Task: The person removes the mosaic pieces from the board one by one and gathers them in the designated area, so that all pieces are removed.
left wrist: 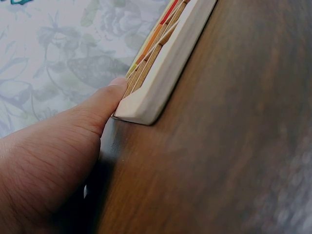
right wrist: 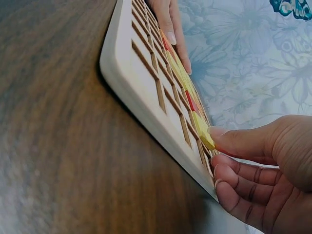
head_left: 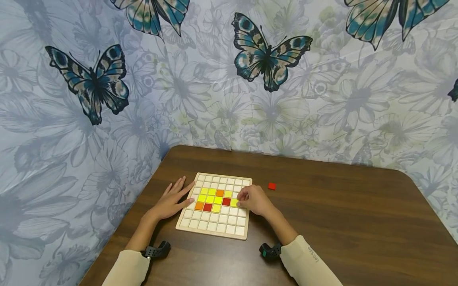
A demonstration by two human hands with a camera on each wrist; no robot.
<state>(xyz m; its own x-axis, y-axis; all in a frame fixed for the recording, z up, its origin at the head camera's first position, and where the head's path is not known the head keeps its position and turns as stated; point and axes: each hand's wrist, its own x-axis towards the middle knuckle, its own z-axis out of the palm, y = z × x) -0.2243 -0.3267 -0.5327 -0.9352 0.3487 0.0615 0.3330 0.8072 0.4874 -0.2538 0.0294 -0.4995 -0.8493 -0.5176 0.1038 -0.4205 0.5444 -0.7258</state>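
Pinching a yellow tile (head_left: 234, 202) at the right of the board (head_left: 214, 233), the right hand (head_left: 256, 200) lies nearer the red tile (head_left: 272, 186) beyond it; the left hand (head_left: 170, 202), spread, empty, touches the left edge.

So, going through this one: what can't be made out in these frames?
- Head: part of the board, covered by the right hand.
- Head: lettering on the right sleeve, too small to read.
- Left wrist: the board's far end, cut off by the top edge.
- Right wrist: the rest of the left hand, cut off by the top edge.
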